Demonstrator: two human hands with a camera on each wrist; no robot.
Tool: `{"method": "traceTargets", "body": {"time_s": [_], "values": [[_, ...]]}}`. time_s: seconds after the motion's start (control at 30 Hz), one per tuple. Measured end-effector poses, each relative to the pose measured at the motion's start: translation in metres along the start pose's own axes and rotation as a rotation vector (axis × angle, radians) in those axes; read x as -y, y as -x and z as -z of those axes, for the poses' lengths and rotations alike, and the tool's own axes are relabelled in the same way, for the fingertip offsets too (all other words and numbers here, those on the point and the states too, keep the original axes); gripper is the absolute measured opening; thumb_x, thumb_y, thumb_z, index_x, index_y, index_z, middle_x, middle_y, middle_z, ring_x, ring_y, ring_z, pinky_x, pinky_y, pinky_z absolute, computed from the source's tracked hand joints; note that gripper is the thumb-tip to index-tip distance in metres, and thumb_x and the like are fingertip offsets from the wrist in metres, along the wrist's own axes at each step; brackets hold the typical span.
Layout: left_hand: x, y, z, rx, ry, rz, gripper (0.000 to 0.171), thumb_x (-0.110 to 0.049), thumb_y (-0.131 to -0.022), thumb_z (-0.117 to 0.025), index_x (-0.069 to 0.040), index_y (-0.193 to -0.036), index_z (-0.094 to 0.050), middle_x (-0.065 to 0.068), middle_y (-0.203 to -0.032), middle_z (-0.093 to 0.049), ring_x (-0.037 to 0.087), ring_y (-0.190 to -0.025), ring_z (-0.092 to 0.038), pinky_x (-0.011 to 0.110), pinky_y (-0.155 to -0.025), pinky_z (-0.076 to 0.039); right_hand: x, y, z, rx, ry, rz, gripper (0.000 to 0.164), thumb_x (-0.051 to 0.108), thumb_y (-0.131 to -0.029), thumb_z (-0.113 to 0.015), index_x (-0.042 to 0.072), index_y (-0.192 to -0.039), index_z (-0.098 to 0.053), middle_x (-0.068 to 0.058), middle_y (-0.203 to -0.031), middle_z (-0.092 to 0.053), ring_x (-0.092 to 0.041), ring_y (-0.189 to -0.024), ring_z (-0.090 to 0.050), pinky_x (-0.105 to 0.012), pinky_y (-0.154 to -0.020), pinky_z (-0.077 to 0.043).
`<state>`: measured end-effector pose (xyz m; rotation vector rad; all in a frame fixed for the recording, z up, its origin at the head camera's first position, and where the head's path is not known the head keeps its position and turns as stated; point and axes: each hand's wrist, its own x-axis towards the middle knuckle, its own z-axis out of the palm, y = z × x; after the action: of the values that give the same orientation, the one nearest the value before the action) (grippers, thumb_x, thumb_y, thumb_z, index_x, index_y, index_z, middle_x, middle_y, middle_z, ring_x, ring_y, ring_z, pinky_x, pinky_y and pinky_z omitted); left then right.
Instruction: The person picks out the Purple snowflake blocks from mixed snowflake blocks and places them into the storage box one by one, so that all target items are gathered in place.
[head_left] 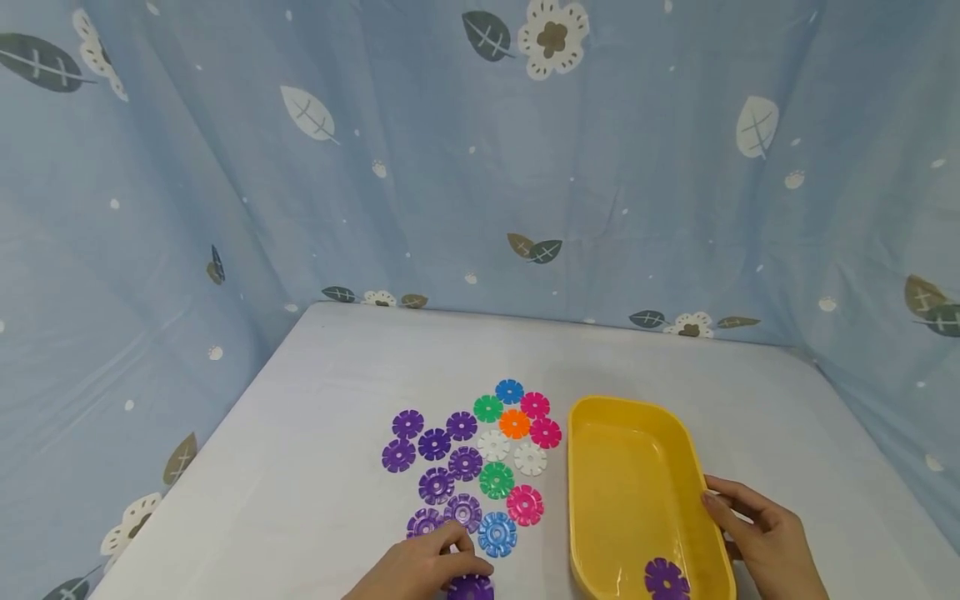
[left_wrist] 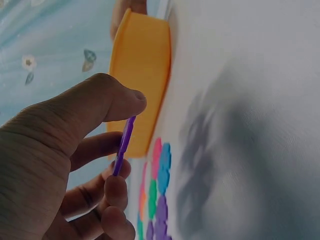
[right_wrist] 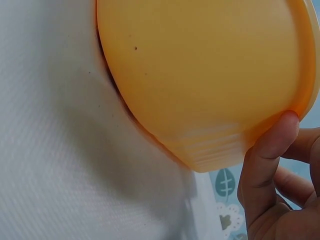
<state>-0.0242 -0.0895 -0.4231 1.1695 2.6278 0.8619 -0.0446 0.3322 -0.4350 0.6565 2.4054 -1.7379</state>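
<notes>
My left hand (head_left: 427, 562) pinches a purple snowflake disc (head_left: 471, 588) by its edge, at the near side of the white table. Seen edge-on in the left wrist view, that disc (left_wrist: 124, 146) sits between thumb and fingers, raised off the table. My right hand (head_left: 772, 535) grips the right rim of a yellow plastic basin (head_left: 628, 492). The right wrist view has the thumb against the basin's outer wall (right_wrist: 210, 75); the far fingers are partly hidden. One purple disc (head_left: 666, 578) lies inside the basin at its near end.
Left of the basin, several discs lie flat on the table (head_left: 300, 467): purple ones (head_left: 437, 485) to the left, then white (head_left: 493, 445), green (head_left: 497, 481), pink (head_left: 525, 505), orange (head_left: 515, 424) and blue (head_left: 497, 534). A blue patterned curtain (head_left: 435, 183) surrounds the table.
</notes>
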Motion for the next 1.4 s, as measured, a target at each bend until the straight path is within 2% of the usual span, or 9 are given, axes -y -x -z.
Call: {"method": "traceTargets", "body": {"time_s": [0.1, 0.4, 0.63, 0.77, 0.9, 1.07, 1.2, 1.4], "values": [[-0.005, -0.005, -0.003, -0.002, -0.014, -0.029, 0.033, -0.029, -0.086, -0.080, -0.024, -0.118, -0.072, -0.014, -0.098, -0.050, -0.007, -0.077, -0.051, 0.005, -0.069, -0.044, -0.001, 0.001, 0.001, -0.002, 0.006, -0.003, 0.066, 0.045, -0.095, -0.066, 0.000, -0.141, -0.053, -0.002, -0.097, -0.066, -0.018, -0.083, -0.069, -0.035, -0.070, -0.059], [-0.020, -0.017, -0.004, 0.030, 0.042, -0.028, 0.033, -0.032, -0.088, -0.078, -0.024, -0.120, -0.072, -0.013, -0.100, -0.050, -0.006, -0.080, -0.052, 0.007, -0.070, -0.046, -0.002, 0.003, -0.002, -0.011, -0.042, 0.058, 0.066, 0.045, -0.092, -0.069, 0.000, -0.139, -0.055, -0.003, -0.097, -0.065, -0.018, -0.083, -0.069, -0.038, -0.069, -0.059], [-0.029, -0.025, 0.000, 0.042, 0.020, -0.063, 0.035, -0.036, -0.088, -0.077, -0.030, -0.122, -0.071, -0.016, -0.104, -0.051, -0.007, -0.078, -0.049, 0.005, -0.068, -0.043, -0.003, 0.005, -0.002, -0.014, -0.051, 0.021, 0.066, 0.044, -0.092, -0.070, 0.001, -0.139, -0.055, -0.002, -0.096, -0.064, -0.018, -0.083, -0.069, -0.037, -0.070, -0.059], [-0.034, -0.028, 0.004, 0.041, 0.020, -0.084, 0.036, -0.037, -0.088, -0.077, -0.028, -0.123, -0.071, -0.015, -0.105, -0.052, -0.006, -0.078, -0.049, 0.004, -0.067, -0.042, -0.002, 0.005, -0.002, -0.010, -0.041, 0.018, 0.067, 0.045, -0.092, -0.070, 0.001, -0.141, -0.054, -0.002, -0.098, -0.065, -0.017, -0.084, -0.069, -0.037, -0.070, -0.059], [-0.039, -0.032, 0.010, 0.058, 0.045, -0.047, 0.043, -0.035, -0.084, -0.081, -0.031, -0.125, -0.069, -0.016, -0.109, -0.053, -0.006, -0.080, -0.050, 0.006, -0.067, -0.044, 0.000, 0.004, -0.002, -0.009, -0.020, 0.037, 0.070, 0.049, -0.091, -0.069, 0.002, -0.141, -0.053, -0.003, -0.100, -0.065, -0.016, -0.085, -0.068, -0.036, -0.071, -0.059], [-0.045, -0.037, 0.015, 0.072, 0.093, 0.000, 0.050, -0.044, -0.081, -0.082, -0.033, -0.127, -0.068, -0.017, -0.112, -0.054, -0.006, -0.087, -0.053, 0.011, -0.077, -0.048, -0.001, 0.002, -0.005, 0.000, -0.038, 0.034, 0.069, 0.048, -0.091, -0.069, 0.003, -0.141, -0.054, -0.003, -0.099, -0.064, -0.016, -0.086, -0.067, -0.036, -0.071, -0.059], [-0.050, -0.041, 0.014, 0.047, 0.103, -0.008, 0.050, -0.052, -0.082, -0.078, -0.034, -0.127, -0.068, -0.019, -0.112, -0.055, -0.006, -0.090, -0.053, 0.013, -0.080, -0.048, -0.002, 0.003, -0.005, 0.008, -0.048, 0.037, 0.066, 0.045, -0.092, -0.069, 0.003, -0.141, -0.055, -0.003, -0.098, -0.064, -0.016, -0.086, -0.068, -0.037, -0.071, -0.059], [-0.054, -0.049, 0.014, 0.025, 0.097, -0.040, 0.045, -0.041, -0.084, -0.079, -0.035, -0.127, -0.068, -0.022, -0.109, -0.053, -0.008, -0.092, -0.052, 0.014, -0.080, -0.048, -0.001, 0.005, -0.001, 0.010, -0.016, 0.083, 0.064, 0.045, -0.094, -0.067, 0.002, -0.140, -0.055, -0.003, -0.099, -0.063, -0.018, -0.083, -0.069, -0.037, -0.069, -0.059]]}}
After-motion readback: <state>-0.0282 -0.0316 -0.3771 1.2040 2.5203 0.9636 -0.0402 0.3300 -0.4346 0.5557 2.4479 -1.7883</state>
